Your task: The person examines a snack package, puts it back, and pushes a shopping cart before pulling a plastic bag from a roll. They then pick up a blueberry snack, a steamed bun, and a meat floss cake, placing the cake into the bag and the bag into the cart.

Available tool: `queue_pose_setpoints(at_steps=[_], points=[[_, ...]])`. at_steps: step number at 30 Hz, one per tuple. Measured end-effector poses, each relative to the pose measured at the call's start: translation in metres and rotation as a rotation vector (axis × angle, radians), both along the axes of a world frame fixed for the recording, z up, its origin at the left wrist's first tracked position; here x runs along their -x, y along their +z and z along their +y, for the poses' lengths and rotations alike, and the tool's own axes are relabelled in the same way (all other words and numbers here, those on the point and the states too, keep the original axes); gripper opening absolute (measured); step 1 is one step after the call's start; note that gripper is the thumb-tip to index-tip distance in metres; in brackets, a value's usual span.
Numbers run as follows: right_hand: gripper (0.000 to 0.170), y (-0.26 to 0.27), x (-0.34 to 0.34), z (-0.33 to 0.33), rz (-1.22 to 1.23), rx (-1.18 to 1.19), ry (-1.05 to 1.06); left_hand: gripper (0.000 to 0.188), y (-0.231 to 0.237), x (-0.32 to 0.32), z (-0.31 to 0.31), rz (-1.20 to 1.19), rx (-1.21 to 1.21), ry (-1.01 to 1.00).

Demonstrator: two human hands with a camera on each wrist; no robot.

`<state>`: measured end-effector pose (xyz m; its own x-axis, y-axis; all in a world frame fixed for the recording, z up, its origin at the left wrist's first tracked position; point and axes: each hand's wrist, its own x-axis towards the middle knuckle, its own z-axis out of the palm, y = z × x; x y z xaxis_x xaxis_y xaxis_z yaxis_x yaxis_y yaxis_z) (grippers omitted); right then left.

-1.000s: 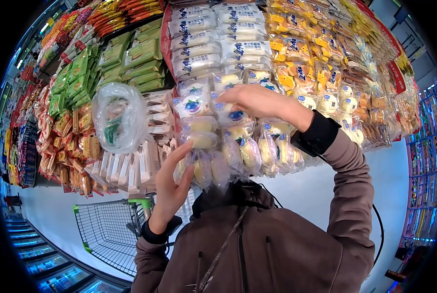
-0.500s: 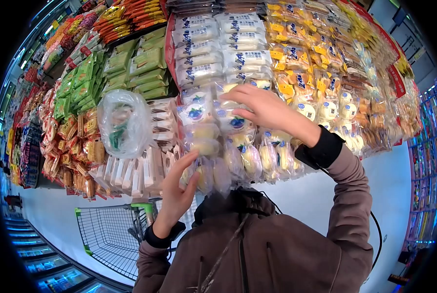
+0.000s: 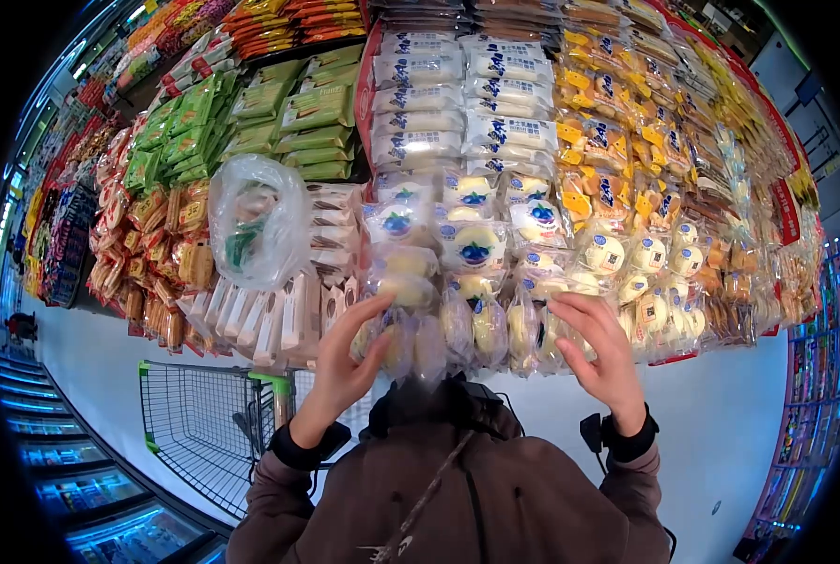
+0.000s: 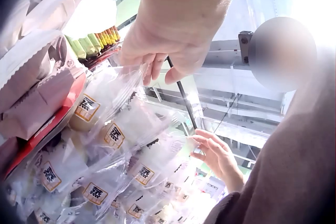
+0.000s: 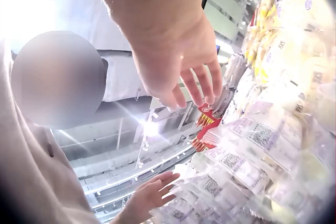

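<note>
Grip status: right hand (image 3: 605, 357) withdrawn from the blueberry-print packs (image 3: 474, 248), fingers apart; left hand (image 3: 343, 367) likewise apart. Both now flank wrapped buns (image 3: 489, 331) at the near edge of the display (image 3: 674, 358); neither lifts a pack.

brown zip-front jacket (image 3: 533, 493) | black wristbands (image 3: 298, 451) | boxy wrist modules (image 3: 592, 432) | speckled cord (image 3: 431, 495)

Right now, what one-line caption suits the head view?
Open left hand and open right hand beside clear-wrapped pale buns, a green-trimmed wire shopping cart standing nearby.
</note>
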<state>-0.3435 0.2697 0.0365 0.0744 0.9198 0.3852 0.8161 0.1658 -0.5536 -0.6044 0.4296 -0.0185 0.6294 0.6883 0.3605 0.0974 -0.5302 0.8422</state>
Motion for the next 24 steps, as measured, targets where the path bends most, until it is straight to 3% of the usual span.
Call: queue_pose_setpoints(at_steps=[3, 13, 24], points=[[0.036, -0.015, -0.001, -0.011, 0.114, 0.031, -0.027, 0.039, 0.003, -0.003, -0.001, 0.033, -0.025, 0.019], [0.037, -0.027, -0.017, -0.023, 0.116, -0.023, 0.014, 0.036, 0.012, -0.01, -0.016, 0.061, -0.03, 0.112], [0.04, -0.035, -0.027, -0.017, 0.111, -0.104, 0.217, 0.033, 0.019, 0.016, -0.044, 0.004, -0.11, 0.519]])
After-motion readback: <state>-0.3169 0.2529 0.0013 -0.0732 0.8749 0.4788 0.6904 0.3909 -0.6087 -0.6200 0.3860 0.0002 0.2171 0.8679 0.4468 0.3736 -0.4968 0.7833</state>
